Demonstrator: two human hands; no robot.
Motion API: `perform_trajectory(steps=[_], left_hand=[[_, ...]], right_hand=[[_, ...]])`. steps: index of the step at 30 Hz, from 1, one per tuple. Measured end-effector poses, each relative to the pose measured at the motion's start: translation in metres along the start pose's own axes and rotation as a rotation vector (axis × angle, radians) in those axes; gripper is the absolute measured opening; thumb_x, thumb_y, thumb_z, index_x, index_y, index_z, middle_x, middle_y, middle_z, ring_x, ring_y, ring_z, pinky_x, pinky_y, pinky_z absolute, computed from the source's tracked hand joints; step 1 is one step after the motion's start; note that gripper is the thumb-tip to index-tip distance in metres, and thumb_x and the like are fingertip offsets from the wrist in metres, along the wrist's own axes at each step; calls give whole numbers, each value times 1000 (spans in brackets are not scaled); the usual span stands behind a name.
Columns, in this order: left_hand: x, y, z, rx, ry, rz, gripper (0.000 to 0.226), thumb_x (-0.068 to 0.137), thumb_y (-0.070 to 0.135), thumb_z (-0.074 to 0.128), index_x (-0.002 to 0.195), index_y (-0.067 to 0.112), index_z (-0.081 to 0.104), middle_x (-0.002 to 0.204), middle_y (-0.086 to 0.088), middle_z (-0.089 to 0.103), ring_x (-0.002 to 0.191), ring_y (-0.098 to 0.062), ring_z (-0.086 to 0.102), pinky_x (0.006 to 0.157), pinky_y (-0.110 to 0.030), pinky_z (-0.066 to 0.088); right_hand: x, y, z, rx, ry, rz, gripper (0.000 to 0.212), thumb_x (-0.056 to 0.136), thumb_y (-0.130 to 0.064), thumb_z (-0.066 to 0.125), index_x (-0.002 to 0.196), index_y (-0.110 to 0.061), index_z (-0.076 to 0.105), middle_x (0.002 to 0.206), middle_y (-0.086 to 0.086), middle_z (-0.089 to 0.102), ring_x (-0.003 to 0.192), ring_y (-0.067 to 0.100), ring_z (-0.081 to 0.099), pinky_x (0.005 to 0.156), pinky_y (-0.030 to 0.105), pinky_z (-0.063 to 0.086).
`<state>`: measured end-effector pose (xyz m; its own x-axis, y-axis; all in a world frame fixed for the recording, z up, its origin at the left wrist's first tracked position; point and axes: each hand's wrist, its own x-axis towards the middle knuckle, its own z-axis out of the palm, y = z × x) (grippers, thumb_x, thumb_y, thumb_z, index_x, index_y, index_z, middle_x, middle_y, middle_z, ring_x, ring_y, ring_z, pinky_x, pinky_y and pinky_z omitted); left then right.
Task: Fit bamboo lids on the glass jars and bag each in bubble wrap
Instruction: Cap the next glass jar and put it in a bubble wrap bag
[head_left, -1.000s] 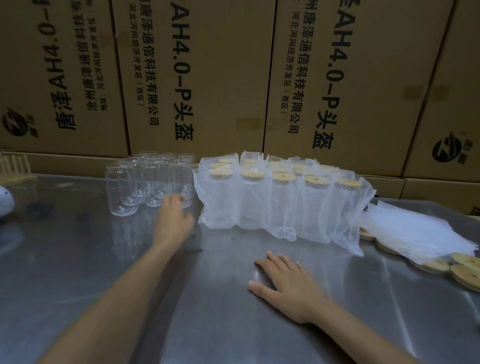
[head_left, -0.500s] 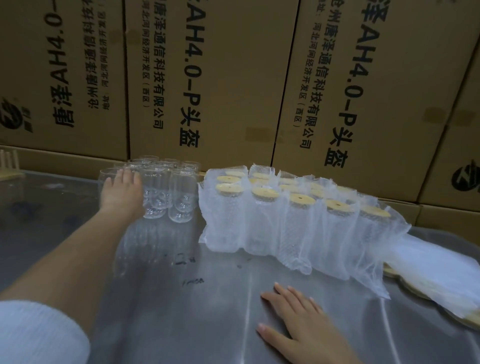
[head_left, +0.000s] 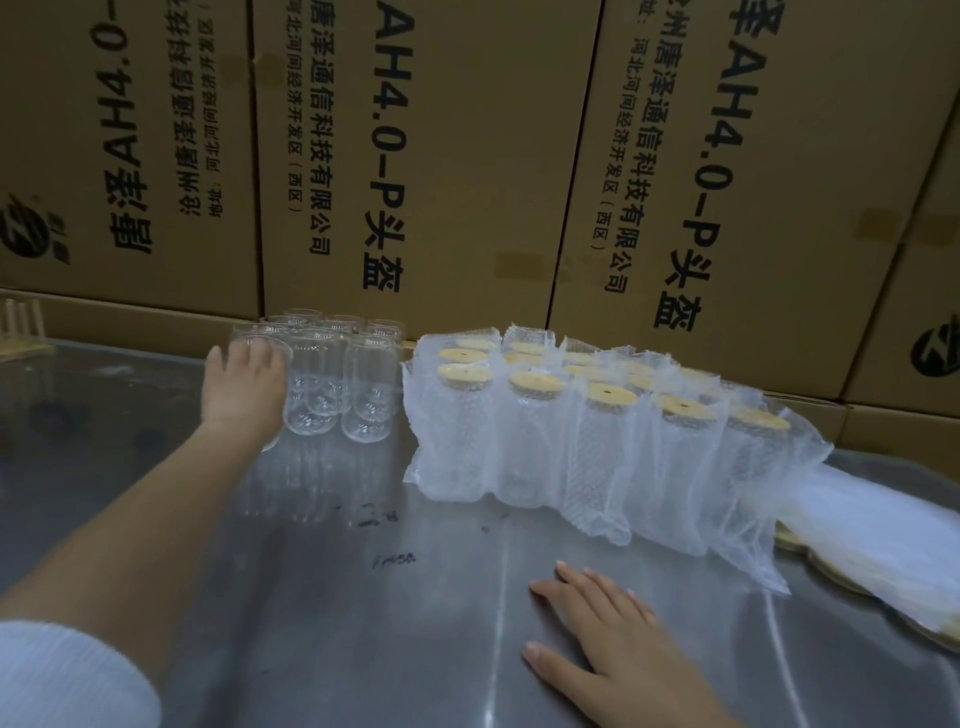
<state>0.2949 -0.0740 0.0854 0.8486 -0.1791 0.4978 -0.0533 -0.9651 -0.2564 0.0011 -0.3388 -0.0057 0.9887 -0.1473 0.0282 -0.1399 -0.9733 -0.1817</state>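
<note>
Left grip: the left hand (head_left: 244, 387) is reaching out to the front-left glass jar (head_left: 262, 384) of the bare cluster, fingers wrapping round its upper wall; the jar is standing upright on the surface (head_left: 322, 597).
Right grip: the right hand (head_left: 605, 631) is lying flat on the surface, fingers straight and slightly spread, holding nothing.
Bare jars: a tight cluster of clear glass jars (head_left: 340, 374) is standing upright just right of the held one, all without lids and with nothing inside.
Bagged jars: a block of bubble-wrap bags (head_left: 566, 447) is standing right of the cluster, each bag holding an upright jar wearing a bamboo lid (head_left: 466, 375).
Loose stock: flat bubble-wrap bags (head_left: 872, 540) are lying at the right edge, partly covering loose bamboo lids (head_left: 831, 574).
Backdrop: printed cardboard cartons (head_left: 467, 156) are standing behind the surface.
</note>
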Motion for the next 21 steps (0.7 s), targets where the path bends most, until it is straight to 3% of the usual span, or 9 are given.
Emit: perform_trajectory(steps=[5, 9, 11, 14, 16, 21], left_hand=[[-31, 9, 7, -19, 6, 136, 36, 90, 15, 54, 125, 25, 53, 126, 5, 57, 126, -18, 46, 114, -44, 21], [-70, 15, -6, -51, 76, 232, 34, 86, 12, 54, 117, 25, 58, 115, 8, 59, 114, -17, 55, 108, -38, 26], [-96, 19, -21, -100, 145, 301, 31, 81, 14, 58, 110, 23, 61, 107, 7, 61, 106, -20, 58, 97, -35, 32], [-142, 26, -50, -232, 291, 424, 36, 50, 4, 80, 81, 14, 66, 74, -2, 63, 71, -28, 65, 73, -39, 41], [-176, 34, -73, -293, 393, 499, 44, 31, -3, 81, 68, 13, 64, 62, -2, 58, 55, -26, 60, 63, -35, 41], [-237, 69, -117, -417, 500, 648, 35, 42, 5, 83, 68, 18, 64, 66, 2, 59, 59, -24, 60, 66, -36, 26]], right_hand=[[-2, 4, 4, 40, 18, -17, 62, 86, -75, 27, 143, -52, 20, 159, -23, 5, 146, 0, -1, 119, 31, 1], [-2, 6, 5, 57, 26, -23, 66, 84, -77, 25, 143, -49, 24, 160, -17, 11, 147, 5, 5, 120, 33, 4], [-1, 5, 4, 76, 45, -18, 62, 86, -74, 30, 142, -47, 29, 160, -14, 16, 147, 7, 11, 119, 34, 7], [-2, 3, 2, 92, 135, -8, 61, 89, -69, 40, 141, -37, 36, 153, -10, 33, 140, 9, 27, 112, 28, 20], [-6, 2, 0, 137, 185, 16, 66, 88, -66, 47, 143, -31, 35, 149, -7, 39, 136, 11, 35, 108, 27, 28], [-27, -4, -6, 268, 414, -77, 80, 82, -52, 67, 147, -23, 28, 148, -8, 41, 132, 10, 42, 107, 28, 36]])
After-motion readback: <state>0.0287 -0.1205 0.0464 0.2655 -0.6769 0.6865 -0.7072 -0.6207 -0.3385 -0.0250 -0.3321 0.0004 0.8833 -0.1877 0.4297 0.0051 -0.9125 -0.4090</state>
